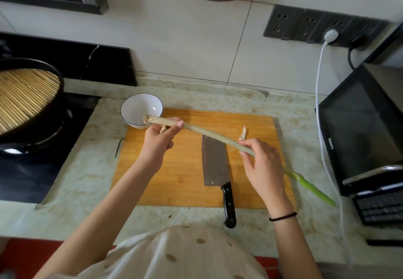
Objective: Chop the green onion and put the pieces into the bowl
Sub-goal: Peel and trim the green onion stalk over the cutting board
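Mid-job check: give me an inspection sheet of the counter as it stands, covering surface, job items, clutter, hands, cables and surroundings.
Surface: pale marbled countertop with a wooden cutting board lying on it.
Job's things: green onion uncut, held in the air over the board, root end over the white bowl; bowl looks empty. Cleaver lies flat on the board, handle toward the person.
Clutter: a scrap of peeled skin on the board.
Hands: left hand grips the onion near the root; right hand holds the stalk further along.
Cables: white cord and black cord plugged into the wall sockets.
Surroundings: black pot on the stove at left, microwave at right.
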